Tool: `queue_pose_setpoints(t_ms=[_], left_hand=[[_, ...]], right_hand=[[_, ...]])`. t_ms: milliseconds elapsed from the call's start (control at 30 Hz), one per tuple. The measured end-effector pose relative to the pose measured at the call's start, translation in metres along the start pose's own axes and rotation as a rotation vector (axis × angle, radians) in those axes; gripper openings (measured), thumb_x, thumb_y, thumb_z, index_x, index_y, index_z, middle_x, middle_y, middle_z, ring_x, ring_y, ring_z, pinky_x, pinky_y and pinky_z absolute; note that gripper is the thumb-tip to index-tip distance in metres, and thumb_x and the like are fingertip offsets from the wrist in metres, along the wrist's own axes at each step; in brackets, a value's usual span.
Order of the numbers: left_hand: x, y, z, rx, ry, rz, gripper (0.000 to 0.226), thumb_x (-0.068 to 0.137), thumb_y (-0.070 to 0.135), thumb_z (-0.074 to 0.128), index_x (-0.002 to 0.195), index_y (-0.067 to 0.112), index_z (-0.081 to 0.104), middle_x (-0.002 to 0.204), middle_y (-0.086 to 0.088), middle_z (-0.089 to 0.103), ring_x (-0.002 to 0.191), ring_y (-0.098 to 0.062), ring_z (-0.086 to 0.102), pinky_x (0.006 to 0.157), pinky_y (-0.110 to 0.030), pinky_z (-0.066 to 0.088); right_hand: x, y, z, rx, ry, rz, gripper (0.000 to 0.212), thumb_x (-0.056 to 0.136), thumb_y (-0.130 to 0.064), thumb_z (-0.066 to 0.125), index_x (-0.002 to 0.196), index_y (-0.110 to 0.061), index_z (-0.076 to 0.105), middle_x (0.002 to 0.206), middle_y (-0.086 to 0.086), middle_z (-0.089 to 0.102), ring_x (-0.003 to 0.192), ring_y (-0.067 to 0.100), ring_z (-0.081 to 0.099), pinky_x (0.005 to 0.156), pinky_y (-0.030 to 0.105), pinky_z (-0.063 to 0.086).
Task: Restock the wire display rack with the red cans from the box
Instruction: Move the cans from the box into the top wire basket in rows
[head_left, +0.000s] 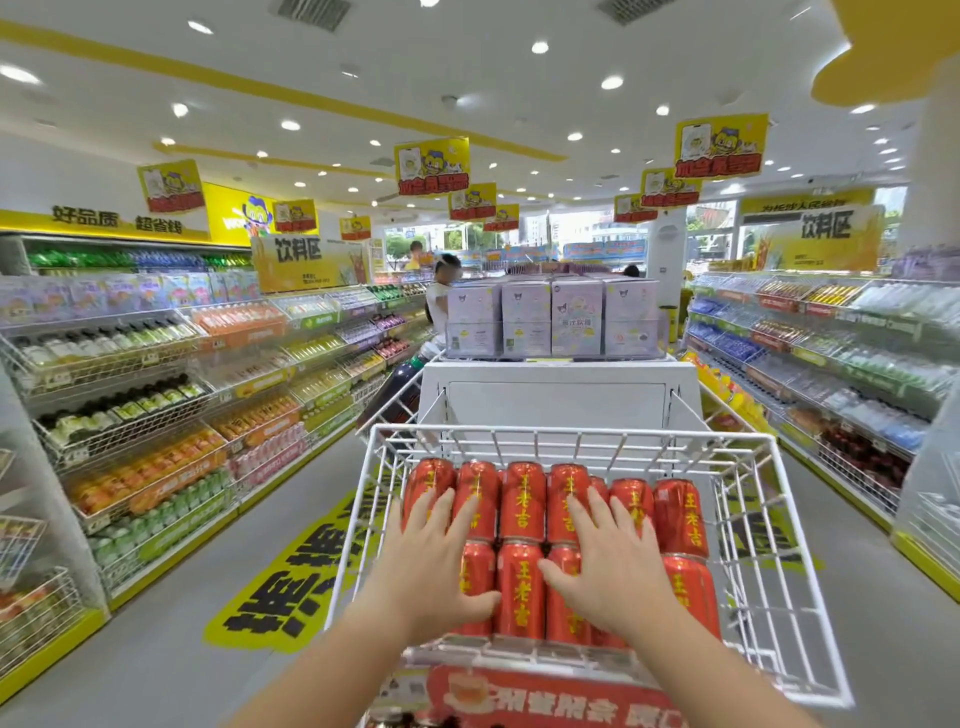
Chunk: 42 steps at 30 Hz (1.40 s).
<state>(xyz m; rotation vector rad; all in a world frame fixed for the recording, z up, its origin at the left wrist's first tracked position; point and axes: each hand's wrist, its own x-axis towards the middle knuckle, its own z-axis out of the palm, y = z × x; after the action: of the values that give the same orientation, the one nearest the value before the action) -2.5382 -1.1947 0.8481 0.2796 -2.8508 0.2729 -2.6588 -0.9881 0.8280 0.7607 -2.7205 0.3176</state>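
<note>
I count two hands, my left hand (431, 561) and right hand (608, 561). One wire rack (571, 432). Red cans (522, 501): about seven in the far row and four showing nearer, others hidden. Four lilac boxes (576, 317) across mid-frame.

"王老吉" on red cans (521, 506); "饮料区" on signs (306, 267)

Location: drinks aisle of a shop. Evidence around you: tiered wire shelves (130, 400) of bottled drinks on your left, further shelves (831, 358) on your right, yellow promotional signs (432, 166) hanging overhead, stacked lilac cartons (550, 317) ahead, a wire display rack (519, 429) of red cans (522, 501).
</note>
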Motion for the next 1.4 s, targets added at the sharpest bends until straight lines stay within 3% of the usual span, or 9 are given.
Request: queue_pose_setpoints(t_ms=[167,300,467,733,1033,1100,1200,1267,1400], left_hand=[[-0.048,-0.026,-0.001,-0.039,0.011,0.034,0.117,0.068,0.092,0.026,0.163,0.028,0.002,0.171,-0.004,0.003,0.156,-0.029,-0.001,0.123,-0.058,0.002],[-0.097,-0.05,0.014,-0.047,0.019,0.093,0.115,0.07,0.092,0.021,0.163,0.026,0.004,0.17,-0.006,0.005,0.156,-0.031,0.004,0.123,-0.058,0.003],[-0.164,-0.068,0.052,-0.104,0.027,0.125,0.111,0.072,0.086,0.03,0.16,0.019,0.026,0.164,-0.016,0.029,0.15,-0.039,0.024,0.12,-0.059,0.018],[-0.254,-0.08,0.132,-0.153,-0.159,0.135,0.108,0.072,0.081,0.036,0.153,0.01,0.042,0.155,-0.024,0.042,0.141,-0.047,0.039,0.112,-0.065,0.033],[-0.321,-0.044,0.259,-0.153,-0.342,0.083,0.103,0.077,0.076,0.033,0.156,0.01,0.036,0.158,-0.023,0.037,0.145,-0.044,0.033,0.115,-0.062,0.029],[-0.339,-0.036,0.296,-0.14,-0.39,0.066,0.104,0.077,0.076,0.034,0.155,0.007,0.038,0.157,-0.024,0.038,0.144,-0.046,0.035,0.114,-0.063,0.031],[-0.372,-0.026,0.355,-0.133,-0.464,0.056,0.105,0.077,0.073,0.053,0.156,0.007,0.034,0.159,-0.024,0.034,0.145,-0.046,0.032,0.115,-0.062,0.029],[-0.398,-0.017,0.392,-0.09,-0.555,0.053,0.105,0.08,0.076,0.045,0.158,0.008,0.028,0.162,-0.022,0.029,0.148,-0.043,0.028,0.118,-0.059,0.025],[-0.453,0.002,0.473,-0.138,-0.68,0.03,0.102,0.076,0.074,0.04,0.149,0.003,0.043,0.154,-0.027,0.04,0.14,-0.046,0.039,0.112,-0.061,0.03]], right_hand=[[-0.046,-0.041,-0.004,-0.055,0.011,0.013,0.102,0.076,-0.084,0.016,0.161,-0.026,0.011,0.169,0.001,0.004,0.154,0.027,0.007,0.121,0.058,0.012],[-0.094,-0.078,0.002,-0.106,0.032,0.026,0.101,0.078,-0.082,0.019,0.159,-0.021,0.023,0.168,0.004,0.016,0.152,0.03,0.018,0.119,0.058,0.019],[-0.152,-0.112,0.031,-0.146,-0.04,0.056,0.099,0.08,-0.08,0.024,0.158,-0.019,0.025,0.167,0.006,0.017,0.152,0.03,0.019,0.118,0.059,0.021],[-0.234,-0.145,0.1,-0.176,-0.153,0.037,0.096,0.083,-0.077,0.026,0.157,-0.016,0.028,0.167,0.009,0.018,0.151,0.032,0.02,0.119,0.058,0.021],[-0.316,-0.136,0.243,-0.094,-0.419,-0.014,0.092,0.084,-0.073,0.033,0.157,-0.018,0.027,0.167,0.01,0.016,0.152,0.033,0.018,0.12,0.056,0.02],[-0.346,-0.131,0.286,-0.081,-0.517,-0.021,0.094,0.083,-0.074,0.027,0.16,-0.02,0.019,0.168,0.01,0.01,0.153,0.032,0.013,0.122,0.055,0.016],[-0.393,-0.124,0.348,-0.048,-0.655,-0.013,0.096,0.081,-0.076,0.018,0.161,-0.022,0.012,0.169,0.009,0.003,0.154,0.031,0.005,0.123,0.052,0.009],[-0.423,-0.12,0.386,-0.033,-0.731,-0.02,0.096,0.081,-0.077,0.019,0.16,-0.023,0.015,0.169,0.009,0.004,0.154,0.031,0.007,0.123,0.051,0.011],[-0.479,-0.111,0.464,0.0,-0.825,0.006,0.093,0.083,-0.076,0.029,0.158,-0.023,0.018,0.169,0.008,0.007,0.154,0.03,0.007,0.123,0.051,0.015]])
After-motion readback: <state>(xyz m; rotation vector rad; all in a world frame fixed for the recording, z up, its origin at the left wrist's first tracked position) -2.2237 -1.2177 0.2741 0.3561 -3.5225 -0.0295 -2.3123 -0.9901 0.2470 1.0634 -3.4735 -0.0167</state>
